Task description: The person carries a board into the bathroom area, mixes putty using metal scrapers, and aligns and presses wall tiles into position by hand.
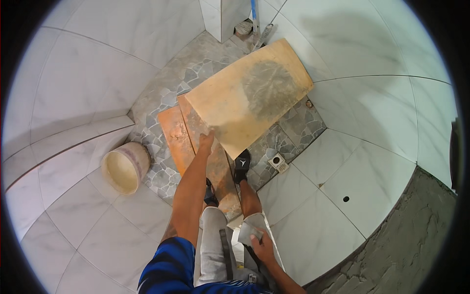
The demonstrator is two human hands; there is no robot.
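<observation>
Left hand (206,143) grips the board (249,100) mid-frame, right hand (263,248) a grey piece (248,234) lower down, the board seeming stiff, lightish, best held by edges

White veined walls (107,39) are enclosing a gray stone-patterned floor (164,171), with a shadow (357,44) darkening the far right.

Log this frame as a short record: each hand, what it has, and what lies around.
Left hand: grips the left edge of the tan board
Board surface: a grey smear toward its far end
Right hand: holds a flat grey piece, kind unclear, near the thigh
Under board: orange planks, partly covered
Left of planks: bucket
Right of right shoe: square drain
</observation>
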